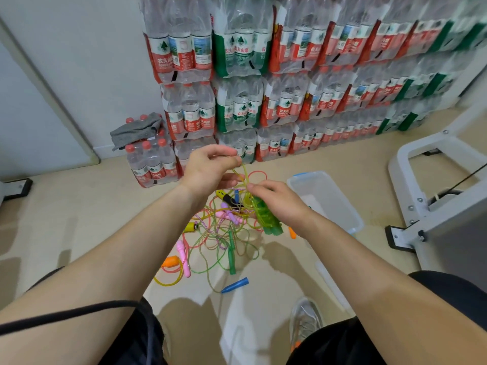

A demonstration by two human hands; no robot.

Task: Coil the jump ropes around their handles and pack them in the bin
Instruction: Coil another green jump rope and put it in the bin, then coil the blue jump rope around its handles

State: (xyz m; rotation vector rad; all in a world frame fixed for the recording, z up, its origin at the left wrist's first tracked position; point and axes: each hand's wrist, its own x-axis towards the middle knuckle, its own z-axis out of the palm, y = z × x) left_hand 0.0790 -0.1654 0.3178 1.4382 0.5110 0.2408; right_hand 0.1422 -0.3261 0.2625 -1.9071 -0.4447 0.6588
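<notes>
Fingers (225, 153) of the left hand (208, 168), raised above the beige floor (79, 206), curl and pinch a loop of yellow-green translucent rope (244, 177). Below and between the hands, a tangle of coloured jump ropes (218, 233) with pink, orange, blue, green and yellow handles lies on the floor. The right hand (279, 201) grips a pair of translucent green handles (270, 222), to whose upper end the rope runs. A clear plastic bin (332, 191) stands on the floor just right of that hand.

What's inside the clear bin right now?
The bin shows a bare floor, nothing packed yet. The right hand, gripping green handles, hides its near-left corner, so that part is unknown.
</notes>
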